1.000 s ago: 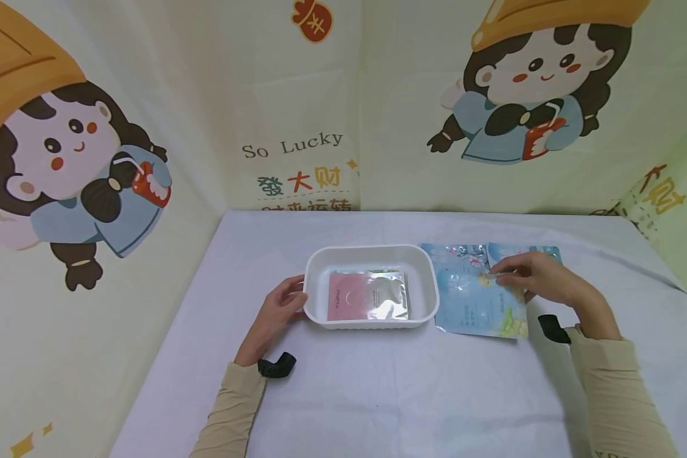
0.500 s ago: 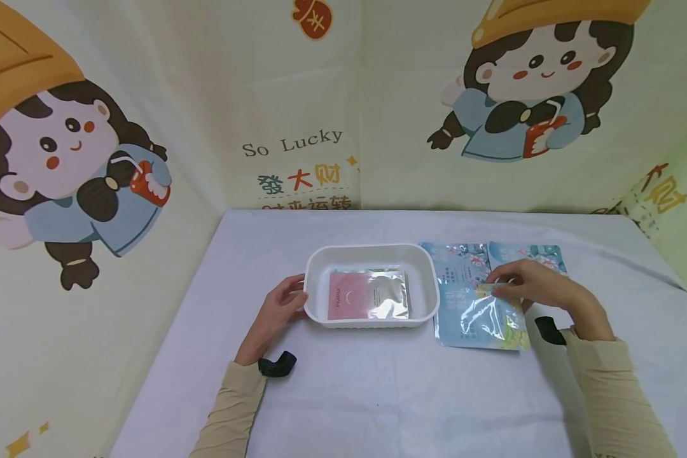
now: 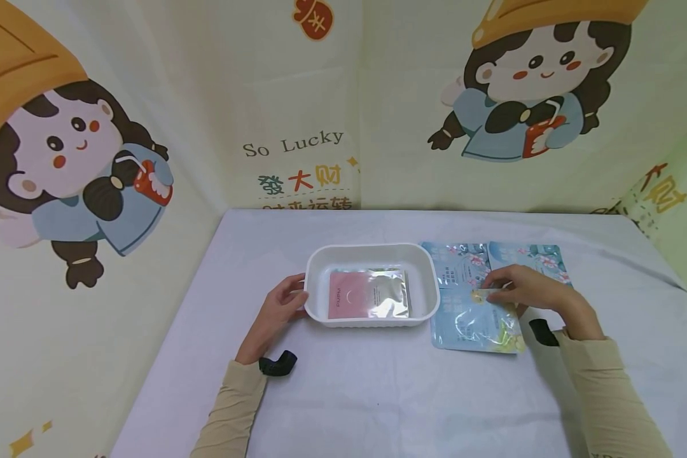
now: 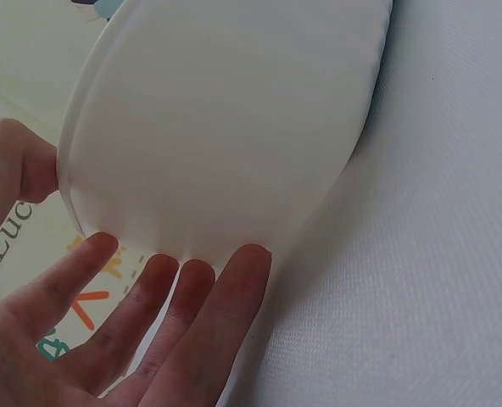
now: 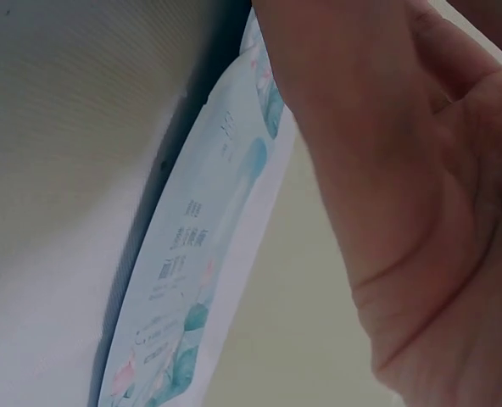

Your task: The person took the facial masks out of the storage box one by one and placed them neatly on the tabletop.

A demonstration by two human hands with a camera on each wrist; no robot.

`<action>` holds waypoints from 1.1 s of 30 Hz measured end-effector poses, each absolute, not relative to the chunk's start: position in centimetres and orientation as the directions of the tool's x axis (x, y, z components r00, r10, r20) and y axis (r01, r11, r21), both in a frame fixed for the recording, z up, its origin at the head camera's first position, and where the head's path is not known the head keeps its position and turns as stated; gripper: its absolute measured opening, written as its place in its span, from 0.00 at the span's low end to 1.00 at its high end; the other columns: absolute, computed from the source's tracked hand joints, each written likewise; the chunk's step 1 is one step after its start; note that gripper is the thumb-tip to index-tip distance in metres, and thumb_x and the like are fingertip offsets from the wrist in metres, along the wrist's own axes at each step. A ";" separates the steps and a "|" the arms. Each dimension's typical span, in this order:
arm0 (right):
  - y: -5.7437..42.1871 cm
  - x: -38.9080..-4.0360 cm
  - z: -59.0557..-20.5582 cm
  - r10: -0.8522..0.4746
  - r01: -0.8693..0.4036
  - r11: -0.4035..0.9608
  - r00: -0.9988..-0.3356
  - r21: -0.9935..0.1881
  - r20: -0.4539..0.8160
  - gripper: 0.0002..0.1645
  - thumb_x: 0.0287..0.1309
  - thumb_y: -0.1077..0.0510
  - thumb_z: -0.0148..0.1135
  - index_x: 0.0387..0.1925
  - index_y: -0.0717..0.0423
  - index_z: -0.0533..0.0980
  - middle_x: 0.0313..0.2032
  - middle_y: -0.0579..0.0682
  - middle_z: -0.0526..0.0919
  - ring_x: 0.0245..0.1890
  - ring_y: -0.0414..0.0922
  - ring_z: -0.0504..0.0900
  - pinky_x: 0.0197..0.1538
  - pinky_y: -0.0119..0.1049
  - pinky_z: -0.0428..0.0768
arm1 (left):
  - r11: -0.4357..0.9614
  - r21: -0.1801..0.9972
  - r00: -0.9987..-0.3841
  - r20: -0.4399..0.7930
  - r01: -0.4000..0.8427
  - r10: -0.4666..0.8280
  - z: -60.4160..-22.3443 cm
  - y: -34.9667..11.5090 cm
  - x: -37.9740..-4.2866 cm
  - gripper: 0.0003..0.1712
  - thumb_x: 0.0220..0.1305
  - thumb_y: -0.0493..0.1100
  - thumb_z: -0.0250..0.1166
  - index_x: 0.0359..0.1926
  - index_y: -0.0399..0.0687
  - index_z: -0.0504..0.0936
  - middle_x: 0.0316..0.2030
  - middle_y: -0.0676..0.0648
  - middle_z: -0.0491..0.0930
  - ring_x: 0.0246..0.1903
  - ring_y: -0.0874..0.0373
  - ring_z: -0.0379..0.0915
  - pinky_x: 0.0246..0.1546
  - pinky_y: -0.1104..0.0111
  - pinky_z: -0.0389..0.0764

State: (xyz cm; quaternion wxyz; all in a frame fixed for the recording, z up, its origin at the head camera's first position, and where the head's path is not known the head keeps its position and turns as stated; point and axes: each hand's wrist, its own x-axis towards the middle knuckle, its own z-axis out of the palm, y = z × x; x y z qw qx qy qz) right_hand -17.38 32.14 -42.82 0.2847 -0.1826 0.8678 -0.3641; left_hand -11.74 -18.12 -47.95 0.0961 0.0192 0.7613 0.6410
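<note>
My left hand point(image 3: 277, 312) holds the left end of a white plastic tray point(image 3: 372, 322). In the left wrist view, its thumb and fingertips lie along the rim and outer wall of the tray point(image 4: 225, 127). A flat pink and silver packet point(image 3: 349, 296) lies inside, partly covering another shiny packet edge. To the right, my right hand point(image 3: 535, 292) pinches the upper edge of a light blue foil packet point(image 3: 475, 327) between thumb and fingers. In the right wrist view, a flower-printed blue packet point(image 5: 166, 271) shows beyond the palm; the fingertips are hidden there.
Two more blue flower-printed packets, a left one point(image 3: 452, 257) and a right one point(image 3: 549, 254), lie side by side behind my right hand. A white cloth point(image 3: 378, 401) covers the table. A cartoon-printed curtain point(image 3: 401, 114) hangs along the back and left.
My right hand has moved left and toward the front, sliding the front blue packet with it, so more of the two back packets shows. The left hand and tray stay put.
</note>
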 end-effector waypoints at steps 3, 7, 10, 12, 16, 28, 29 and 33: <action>32.0 -17.5 -43.1 -0.529 -0.125 0.672 -0.771 -0.730 -0.355 0.18 0.65 0.58 0.64 0.51 0.64 0.77 0.45 0.57 0.82 0.29 0.40 0.79 0.26 0.41 0.84 | 0.180 0.980 -0.981 -0.117 -0.089 0.154 -48.0 -18.2 -11.8 0.30 0.69 0.50 0.64 0.69 0.54 0.68 0.63 0.43 0.72 0.57 0.46 0.75 0.51 0.60 0.84; 31.8 -17.5 -43.6 -0.537 -0.137 0.676 -0.765 -0.724 -0.356 0.16 0.65 0.58 0.64 0.50 0.63 0.77 0.45 0.56 0.83 0.30 0.40 0.78 0.26 0.40 0.84 | 0.179 0.980 -0.980 -0.119 -0.090 0.160 -47.9 -18.2 -12.0 0.30 0.70 0.49 0.63 0.69 0.53 0.68 0.63 0.42 0.72 0.57 0.46 0.76 0.51 0.60 0.84; 31.5 -17.5 -43.9 -0.529 -0.150 0.693 -0.770 -0.705 -0.356 0.14 0.64 0.58 0.64 0.48 0.62 0.78 0.42 0.53 0.84 0.30 0.40 0.77 0.26 0.38 0.83 | 0.173 0.980 -0.979 -0.122 -0.093 0.164 -47.9 -18.2 -12.1 0.30 0.70 0.49 0.63 0.69 0.52 0.68 0.63 0.41 0.72 0.57 0.46 0.76 0.51 0.60 0.84; 31.2 -17.4 -44.0 -0.519 -0.164 0.710 -0.780 -0.685 -0.351 0.12 0.64 0.59 0.64 0.47 0.61 0.78 0.40 0.51 0.83 0.28 0.40 0.76 0.25 0.36 0.81 | 0.168 0.981 -0.979 -0.122 -0.094 0.166 -47.9 -18.3 -12.2 0.30 0.70 0.49 0.63 0.69 0.51 0.68 0.63 0.40 0.73 0.57 0.45 0.76 0.51 0.60 0.84; 30.6 -17.2 -44.1 -0.493 -0.193 0.743 -0.805 -0.641 -0.329 0.09 0.64 0.60 0.64 0.44 0.59 0.78 0.35 0.48 0.81 0.22 0.40 0.73 0.24 0.33 0.78 | 0.163 0.982 -0.979 -0.124 -0.097 0.164 -47.8 -18.3 -12.3 0.29 0.70 0.48 0.63 0.69 0.51 0.68 0.63 0.40 0.72 0.57 0.46 0.76 0.50 0.60 0.84; 29.2 -16.6 -43.3 -0.453 -0.317 0.827 -0.865 -0.465 -0.215 0.07 0.56 0.56 0.72 0.34 0.52 0.82 0.32 0.43 0.83 0.29 0.40 0.74 0.35 0.36 0.76 | 0.156 0.983 -0.979 -0.122 -0.096 0.164 -48.0 -18.3 -12.4 0.29 0.70 0.47 0.63 0.69 0.51 0.68 0.63 0.41 0.72 0.57 0.46 0.76 0.50 0.61 0.84; 29.2 -16.5 -43.2 -0.448 -0.333 0.839 -0.871 -0.431 -0.200 0.07 0.55 0.55 0.72 0.33 0.51 0.82 0.32 0.42 0.84 0.30 0.40 0.74 0.37 0.36 0.76 | 0.162 0.982 -0.979 -0.123 -0.096 0.164 -48.0 -18.4 -12.4 0.29 0.70 0.48 0.63 0.69 0.51 0.68 0.63 0.41 0.72 0.57 0.46 0.76 0.50 0.61 0.84; 28.8 -16.2 -42.8 -0.413 -0.338 0.873 -0.896 -0.352 -0.162 0.08 0.53 0.55 0.74 0.33 0.51 0.82 0.31 0.43 0.83 0.30 0.41 0.75 0.37 0.41 0.77 | 0.168 0.981 -0.979 -0.124 -0.096 0.161 -48.1 -18.4 -12.3 0.30 0.69 0.49 0.64 0.69 0.52 0.68 0.63 0.42 0.72 0.57 0.47 0.76 0.50 0.61 0.84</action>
